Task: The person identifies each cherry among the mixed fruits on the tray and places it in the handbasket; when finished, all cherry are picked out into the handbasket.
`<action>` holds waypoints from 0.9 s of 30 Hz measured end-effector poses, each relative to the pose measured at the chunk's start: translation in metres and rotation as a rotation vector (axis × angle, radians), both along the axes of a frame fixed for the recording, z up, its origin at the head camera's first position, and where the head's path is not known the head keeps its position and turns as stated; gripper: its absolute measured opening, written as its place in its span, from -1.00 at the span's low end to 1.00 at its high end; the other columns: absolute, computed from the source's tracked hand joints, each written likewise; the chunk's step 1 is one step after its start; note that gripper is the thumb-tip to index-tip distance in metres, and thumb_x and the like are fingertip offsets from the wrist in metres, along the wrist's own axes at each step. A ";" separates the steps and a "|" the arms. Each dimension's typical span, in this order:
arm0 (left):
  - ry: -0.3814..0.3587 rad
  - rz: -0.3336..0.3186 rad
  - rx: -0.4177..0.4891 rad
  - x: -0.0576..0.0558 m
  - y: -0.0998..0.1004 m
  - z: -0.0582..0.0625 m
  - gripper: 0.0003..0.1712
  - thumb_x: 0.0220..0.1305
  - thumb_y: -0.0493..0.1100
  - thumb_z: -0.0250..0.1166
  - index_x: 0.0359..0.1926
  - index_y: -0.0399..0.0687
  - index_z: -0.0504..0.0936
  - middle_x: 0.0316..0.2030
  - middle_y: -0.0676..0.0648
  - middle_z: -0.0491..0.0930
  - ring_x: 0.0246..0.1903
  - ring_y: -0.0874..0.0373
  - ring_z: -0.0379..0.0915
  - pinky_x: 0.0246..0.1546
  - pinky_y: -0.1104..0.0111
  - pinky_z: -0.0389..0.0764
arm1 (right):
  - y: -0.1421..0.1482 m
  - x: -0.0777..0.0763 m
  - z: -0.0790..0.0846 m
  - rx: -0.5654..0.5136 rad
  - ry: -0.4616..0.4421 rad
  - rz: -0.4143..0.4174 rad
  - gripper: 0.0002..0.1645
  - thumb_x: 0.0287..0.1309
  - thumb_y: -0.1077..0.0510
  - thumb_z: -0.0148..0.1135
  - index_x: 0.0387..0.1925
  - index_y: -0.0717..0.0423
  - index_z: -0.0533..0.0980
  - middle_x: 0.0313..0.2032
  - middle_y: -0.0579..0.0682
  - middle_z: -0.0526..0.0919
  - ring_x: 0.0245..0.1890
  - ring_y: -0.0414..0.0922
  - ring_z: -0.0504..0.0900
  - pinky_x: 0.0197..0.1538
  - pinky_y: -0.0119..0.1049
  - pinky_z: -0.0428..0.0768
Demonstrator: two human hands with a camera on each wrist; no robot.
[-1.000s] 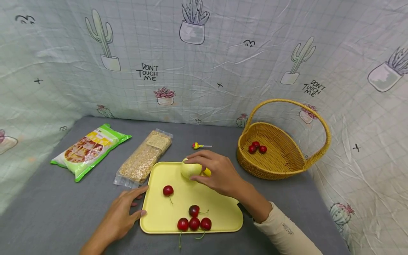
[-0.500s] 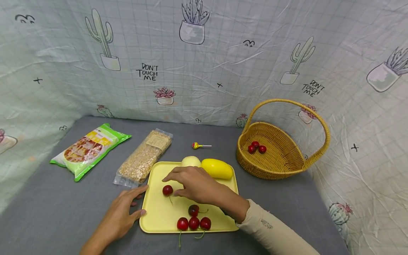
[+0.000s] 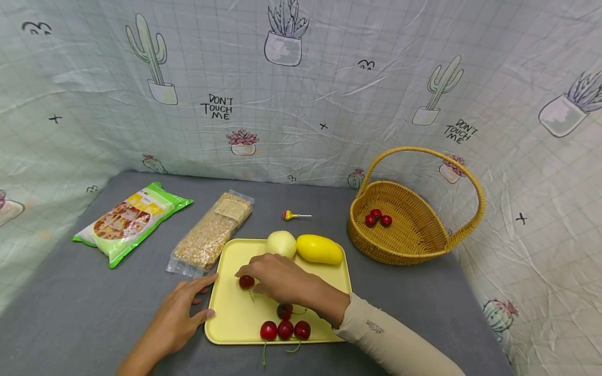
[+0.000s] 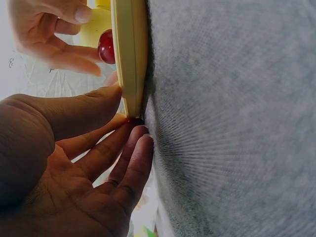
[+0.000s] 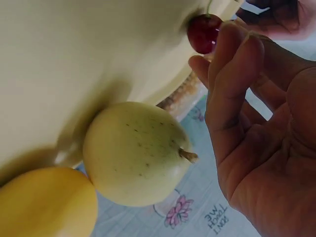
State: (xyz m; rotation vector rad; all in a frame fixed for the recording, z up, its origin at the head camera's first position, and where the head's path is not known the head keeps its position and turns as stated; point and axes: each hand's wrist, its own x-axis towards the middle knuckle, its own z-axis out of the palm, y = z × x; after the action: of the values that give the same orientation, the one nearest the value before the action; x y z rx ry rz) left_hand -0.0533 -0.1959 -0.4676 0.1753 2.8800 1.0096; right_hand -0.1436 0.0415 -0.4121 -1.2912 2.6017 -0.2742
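One cherry is lying on the yellow tray between parted fingers.
The right hand is reaching over, thumb and fingertips spread around it; the left hand is resting extended fingers against the tray's left edge.

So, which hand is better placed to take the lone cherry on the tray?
Likely the right hand: it reaches around that cherry, while the left hand is at the edge of the tray.

Wrinkly pale sheet along the back, cactus doodles all over lol. Plain gray cloth below.
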 end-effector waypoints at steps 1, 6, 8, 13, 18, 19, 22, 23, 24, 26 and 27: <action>-0.005 0.000 0.000 0.000 0.000 0.000 -0.11 0.15 -0.24 0.62 0.49 -0.03 0.50 0.17 -0.16 0.66 0.02 -0.03 0.66 -0.04 0.08 0.77 | 0.000 0.000 -0.002 0.006 0.009 0.001 -0.50 0.27 0.12 0.54 0.24 -0.19 0.70 0.00 -0.18 0.78 -0.15 -0.30 0.67 -0.22 -0.56 0.55; -0.017 0.004 -0.006 -0.001 0.000 0.000 -0.10 0.14 -0.23 0.62 0.50 -0.02 0.49 0.17 -0.16 0.67 0.01 -0.04 0.65 -0.04 0.06 0.76 | 0.001 0.000 -0.010 0.033 0.054 0.029 -0.63 0.22 0.11 0.58 0.06 -0.19 0.74 -0.16 -0.19 0.74 -0.29 -0.32 0.58 -0.29 -0.55 0.49; -0.012 0.002 -0.007 -0.001 0.000 0.000 -0.10 0.14 -0.23 0.62 0.50 -0.02 0.49 0.17 -0.16 0.67 0.01 -0.04 0.66 -0.04 0.06 0.76 | 0.001 0.000 -0.011 0.037 0.062 0.035 -0.67 0.21 0.10 0.59 0.00 -0.18 0.74 -0.21 -0.19 0.73 -0.32 -0.31 0.56 -0.31 -0.53 0.48; 0.002 -0.003 -0.010 -0.001 0.000 0.000 -0.10 0.14 -0.23 0.63 0.50 -0.02 0.50 0.18 -0.16 0.67 0.02 -0.03 0.65 -0.04 0.07 0.77 | 0.007 -0.001 -0.011 0.005 0.046 0.013 -0.68 0.22 0.03 0.59 -0.01 -0.17 0.72 -0.20 -0.19 0.70 -0.36 -0.33 0.52 -0.33 -0.54 0.47; 0.041 -0.002 -0.009 0.000 0.001 -0.002 -0.11 0.11 -0.25 0.64 0.47 -0.02 0.53 0.13 -0.13 0.69 -0.02 0.02 0.66 -0.08 0.15 0.76 | 0.017 -0.001 -0.005 -0.105 0.035 -0.002 -0.68 0.29 -0.09 0.53 0.02 -0.14 0.70 -0.19 -0.19 0.69 -0.39 -0.37 0.49 -0.35 -0.60 0.46; 0.055 -0.001 -0.008 0.000 0.001 -0.002 -0.12 0.10 -0.26 0.65 0.46 -0.03 0.54 0.12 -0.12 0.70 -0.02 0.03 0.65 -0.09 0.18 0.76 | 0.019 0.000 -0.004 -0.129 0.035 -0.008 -0.68 0.31 -0.10 0.51 0.02 -0.14 0.70 -0.17 -0.19 0.70 -0.38 -0.37 0.50 -0.35 -0.60 0.46; 0.086 0.000 -0.009 0.001 0.001 -0.003 -0.13 0.07 -0.28 0.66 0.44 -0.04 0.57 0.12 -0.10 0.71 -0.01 0.04 0.64 -0.10 0.24 0.75 | 0.026 0.000 0.002 -0.205 0.043 -0.034 -0.71 0.36 -0.09 0.46 0.03 -0.13 0.71 -0.12 -0.19 0.72 -0.35 -0.32 0.56 -0.35 -0.61 0.45; 0.088 0.002 -0.008 0.001 0.001 -0.003 -0.13 0.07 -0.29 0.66 0.44 -0.04 0.57 0.12 -0.10 0.71 0.00 0.03 0.64 -0.09 0.24 0.75 | 0.029 0.000 0.003 -0.233 0.046 -0.043 -0.71 0.36 -0.08 0.45 0.03 -0.12 0.71 -0.10 -0.19 0.73 -0.34 -0.29 0.59 -0.35 -0.60 0.45; 0.084 0.002 -0.010 0.001 0.001 -0.003 -0.13 0.07 -0.29 0.66 0.44 -0.04 0.57 0.12 -0.10 0.71 0.00 0.03 0.63 -0.09 0.25 0.75 | 0.031 0.000 0.004 -0.257 0.053 -0.051 -0.72 0.37 -0.06 0.44 0.03 -0.12 0.71 -0.08 -0.20 0.74 -0.33 -0.29 0.59 -0.33 -0.60 0.46; 0.073 0.000 -0.012 0.000 0.001 -0.002 -0.13 0.08 -0.28 0.65 0.44 -0.04 0.56 0.14 -0.10 0.71 0.02 0.02 0.63 -0.09 0.24 0.75 | 0.035 -0.001 0.006 -0.302 0.069 -0.069 -0.72 0.37 -0.04 0.43 0.05 -0.10 0.72 -0.08 -0.21 0.75 -0.34 -0.30 0.59 -0.31 -0.60 0.46; 0.067 0.000 -0.016 0.000 0.001 -0.002 -0.12 0.08 -0.27 0.65 0.45 -0.03 0.56 0.14 -0.10 0.70 0.02 0.02 0.63 -0.09 0.24 0.75 | 0.037 -0.002 0.006 -0.323 0.080 -0.079 -0.71 0.37 -0.03 0.42 0.06 -0.10 0.72 -0.08 -0.21 0.75 -0.38 -0.32 0.56 -0.32 -0.59 0.46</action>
State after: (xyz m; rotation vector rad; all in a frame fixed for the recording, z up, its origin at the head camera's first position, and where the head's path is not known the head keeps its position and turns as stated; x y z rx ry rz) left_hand -0.0529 -0.1947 -0.4700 0.2124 2.9469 0.9986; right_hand -0.1453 0.0785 -0.4061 -1.3195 2.7638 -0.6951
